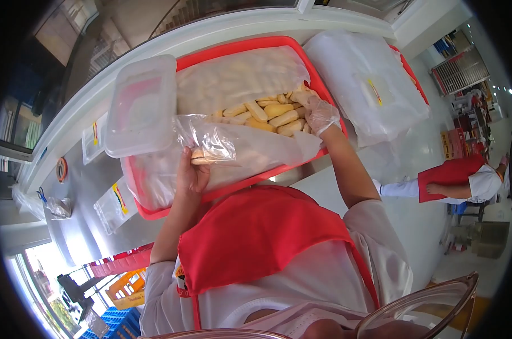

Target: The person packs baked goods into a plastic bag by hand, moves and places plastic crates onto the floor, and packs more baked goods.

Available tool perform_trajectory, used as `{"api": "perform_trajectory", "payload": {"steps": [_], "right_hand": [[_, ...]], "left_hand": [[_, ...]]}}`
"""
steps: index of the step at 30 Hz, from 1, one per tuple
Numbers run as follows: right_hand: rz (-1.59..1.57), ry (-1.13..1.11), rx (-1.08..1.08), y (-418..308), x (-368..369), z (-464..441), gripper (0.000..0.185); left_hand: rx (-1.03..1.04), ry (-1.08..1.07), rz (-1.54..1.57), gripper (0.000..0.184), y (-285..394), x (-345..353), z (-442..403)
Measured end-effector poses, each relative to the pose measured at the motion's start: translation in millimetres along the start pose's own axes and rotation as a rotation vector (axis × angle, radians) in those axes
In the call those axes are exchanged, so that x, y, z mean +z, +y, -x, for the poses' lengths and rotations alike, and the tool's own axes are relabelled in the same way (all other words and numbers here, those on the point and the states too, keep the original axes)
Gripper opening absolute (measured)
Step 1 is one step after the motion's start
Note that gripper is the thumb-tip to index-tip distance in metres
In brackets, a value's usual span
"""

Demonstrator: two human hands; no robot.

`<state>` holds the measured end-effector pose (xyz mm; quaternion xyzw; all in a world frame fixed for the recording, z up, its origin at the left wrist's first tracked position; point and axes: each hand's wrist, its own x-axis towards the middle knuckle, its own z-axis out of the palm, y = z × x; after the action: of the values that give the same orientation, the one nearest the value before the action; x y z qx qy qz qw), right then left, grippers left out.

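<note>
My left hand [193, 172], bare, is closed round the lower edge of a clear plastic bag [213, 142] with a pale bread piece [206, 157] inside. My right hand [322, 114] wears a thin clear glove and reaches into the right end of a red tray [281, 40]. Its fingers are bent at the yellowish finger-shaped bread pieces [284, 117]; whether it grips one I cannot make out. Translucent plastic sheeting [242, 70] covers the bread above and below the uncovered strip.
A translucent lidded box [141, 107] overlaps the tray's left end. Plastic bags with yellow labels [117, 203], a tape roll [61, 169] and scissors [42, 195] lie left. A plastic-covered tray [366, 85] stands right. Beyond it is another person in a red apron [437, 178].
</note>
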<state>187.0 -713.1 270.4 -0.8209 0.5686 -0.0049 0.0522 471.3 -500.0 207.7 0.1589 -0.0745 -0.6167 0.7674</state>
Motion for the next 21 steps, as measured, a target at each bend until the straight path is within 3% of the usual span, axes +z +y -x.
{"api": "perform_trajectory", "payload": {"steps": [3, 6, 9, 12, 15, 18, 21], "right_hand": [[-0.226, -0.052, -0.076, 7, 17, 0, 0.032], [-0.229, 0.102, 0.107, 12, 18, -1, 0.036], [-0.263, 0.059, 0.211, 14, 11, -9, 0.038], [0.085, 0.054, 0.036, -8, -2, 5, 0.037], [0.237, -0.010, 0.056, -2, 2, -5, 0.040], [0.161, 0.052, -0.063, 3, 2, -4, 0.043], [-0.156, -0.098, -0.046, 5, 0, -6, 0.049]], "left_hand": [[-0.010, -0.005, 0.001, 0.031, 0, 3, 1], [-0.023, -0.029, 0.003, 0.032, 1, 3, 1], [-0.033, -0.021, 0.001, 0.034, 0, 6, 2], [-0.035, -0.035, -0.020, 0.036, 0, 12, 2], [-0.038, -0.073, -0.046, 0.037, 1, 11, 2], [-0.041, -0.084, -0.015, 0.038, 2, 5, 3], [-0.049, -0.089, 0.014, 0.038, 1, 0, 1]]}}
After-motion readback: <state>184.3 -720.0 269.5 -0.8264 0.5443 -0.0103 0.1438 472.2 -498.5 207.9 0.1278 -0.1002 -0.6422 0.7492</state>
